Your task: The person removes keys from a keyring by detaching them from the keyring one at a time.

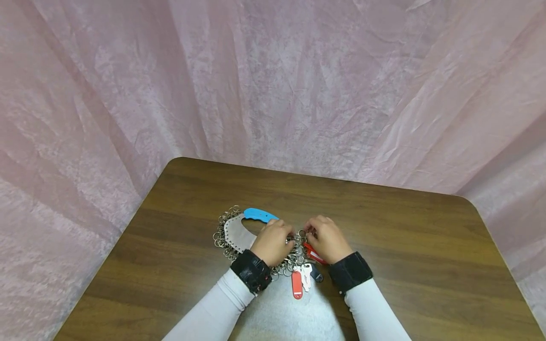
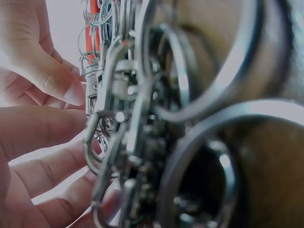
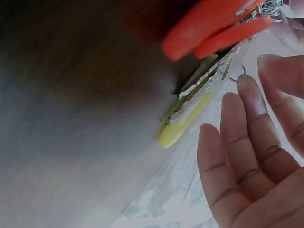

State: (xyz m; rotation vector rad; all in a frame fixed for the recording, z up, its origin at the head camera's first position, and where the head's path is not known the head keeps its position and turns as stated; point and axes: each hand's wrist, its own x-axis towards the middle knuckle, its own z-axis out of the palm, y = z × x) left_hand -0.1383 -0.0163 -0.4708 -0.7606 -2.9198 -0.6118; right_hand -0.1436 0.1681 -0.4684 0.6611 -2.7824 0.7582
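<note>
A crescent-shaped metal key holder (image 1: pixel 236 234) with a blue handle (image 1: pixel 260 215) lies on the table, many split rings (image 2: pixel 118 95) along its holed rim. My left hand (image 1: pixel 275 242) grips the holder's right part, its fingers curled among the rings. Close by on the right, my right hand (image 1: pixel 327 239) pinches a thin ring (image 3: pixel 236 73) at the fingertips, its other fingers fairly straight in the right wrist view. Keys (image 1: pixel 306 277), a red tag (image 1: pixel 297 285), a black fob (image 1: pixel 316 273) and a yellow tag (image 3: pixel 185 121) hang from the rings.
A brown wooden table (image 1: pixel 405 237) with rounded far corners lies beneath. Pink cloth (image 1: pixel 298 85) hangs behind and around it. A bright light patch (image 1: pixel 294 317) shows on the table's near part. Each wrist wears a black band (image 1: pixel 350 272).
</note>
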